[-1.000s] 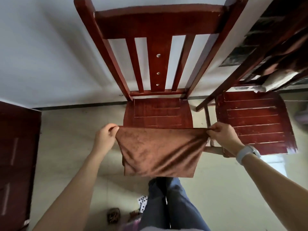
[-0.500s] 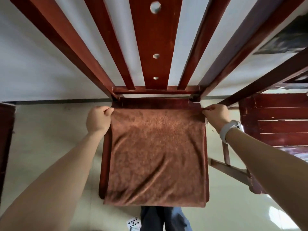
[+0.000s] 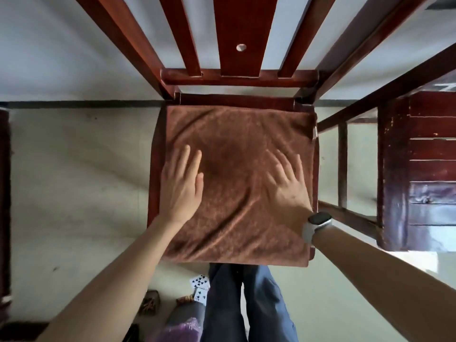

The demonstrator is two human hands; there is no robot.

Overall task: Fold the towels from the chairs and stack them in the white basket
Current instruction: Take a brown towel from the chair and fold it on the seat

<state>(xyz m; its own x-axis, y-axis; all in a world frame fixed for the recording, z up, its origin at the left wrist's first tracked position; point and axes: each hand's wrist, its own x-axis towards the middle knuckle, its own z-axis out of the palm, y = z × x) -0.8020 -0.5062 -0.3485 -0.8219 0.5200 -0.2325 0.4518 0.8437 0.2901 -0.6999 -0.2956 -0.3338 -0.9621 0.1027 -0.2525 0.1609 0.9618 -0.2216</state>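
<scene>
A brown towel (image 3: 237, 134) lies spread over the seat of a dark red wooden chair (image 3: 237, 79) right in front of me, covering almost the whole seat. My left hand (image 3: 181, 186) presses flat on the towel's left part with straight fingers. My right hand (image 3: 288, 188), with a white watch at the wrist, presses flat on the right part and looks blurred. The towel shows creases between the two hands. No white basket is in view.
A second dark red chair (image 3: 419, 169) stands close on the right. Dark furniture (image 3: 3, 193) edges the left side. Playing cards (image 3: 200, 283) and small objects lie on the pale floor beside my legs. A white wall rises behind the chair.
Both hands let go of the towel's far corners and now lie flat on its middle. The towel went from hanging in the air to lying on the chair seat.
</scene>
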